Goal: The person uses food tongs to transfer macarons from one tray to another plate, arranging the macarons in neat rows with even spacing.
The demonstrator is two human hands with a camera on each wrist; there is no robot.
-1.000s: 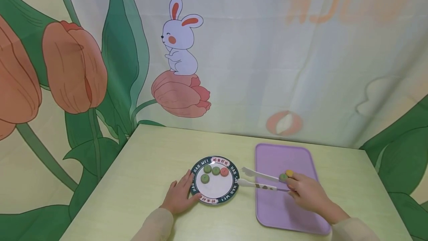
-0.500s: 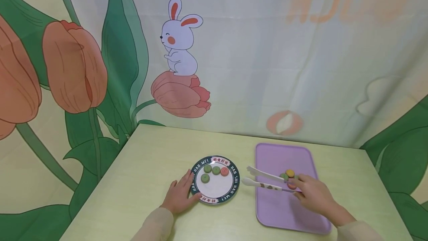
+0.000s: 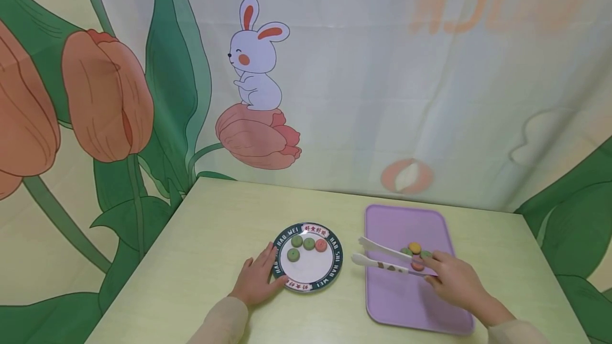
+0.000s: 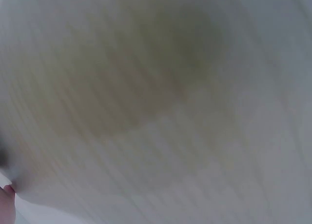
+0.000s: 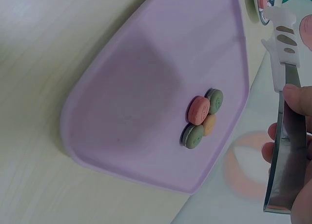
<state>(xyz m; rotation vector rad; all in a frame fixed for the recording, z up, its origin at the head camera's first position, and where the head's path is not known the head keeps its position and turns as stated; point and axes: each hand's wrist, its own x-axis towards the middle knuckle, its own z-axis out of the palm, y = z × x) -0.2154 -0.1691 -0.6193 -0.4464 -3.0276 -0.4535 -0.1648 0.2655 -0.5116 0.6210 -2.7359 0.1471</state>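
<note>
In the lower right of the head view, the right hand reaches in from the bottom edge, thumb and fingers gripping a pair of tongs by their metal part; the pale tips point left and stand apart. At lower centre the left hand lies with fingers extended, touching the left rim of a plate that bears three green macarons and a pink macaron. On the purple tray at lower right, the tongs partly cover a cluster of macarons; the right wrist view shows these unobstructed, right of centre: two green, one pink, one orange-yellow. That view also gives the tongs' metal bend at lower right, but cuts the plate off at upper right. The left wrist view is mostly a blurred pale surface, hard to identify, with a fingertip cropped at lower left
</note>
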